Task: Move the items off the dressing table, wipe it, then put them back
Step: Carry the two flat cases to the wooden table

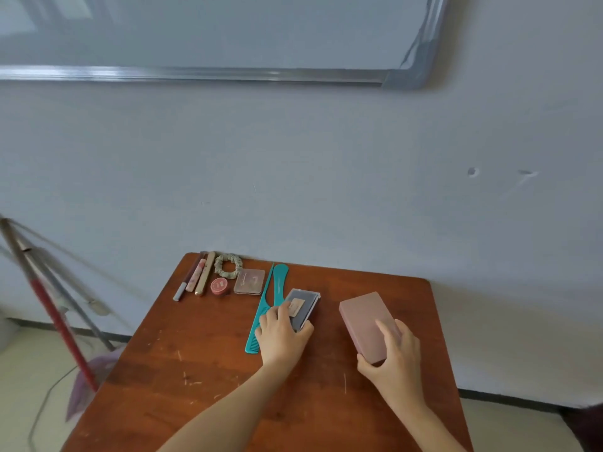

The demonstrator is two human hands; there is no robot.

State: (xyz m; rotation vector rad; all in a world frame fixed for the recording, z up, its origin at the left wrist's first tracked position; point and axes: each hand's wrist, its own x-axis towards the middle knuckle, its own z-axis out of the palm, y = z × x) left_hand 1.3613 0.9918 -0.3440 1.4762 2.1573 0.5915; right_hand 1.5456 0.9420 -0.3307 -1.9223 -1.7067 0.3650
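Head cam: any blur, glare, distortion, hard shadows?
Head view: light soft, only faint shadows under the left hand on the dark case and the right hand on the pink box. Head view: whiteboard frame looks skewed by the wide lens, with small highlights. Head view: broom handles at left are smeared; table items fairly sharp.

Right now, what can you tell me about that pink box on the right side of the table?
The pink box is a plain dusty-pink rectangular block with matte faces, perhaps card; no seam or label shows. It seems to lie flat on the wooden table, long side angled away and leftward. The right hand grips its near end, fingers over the top, thumb at the corner. The dark case gripped by the left hand lies apart.
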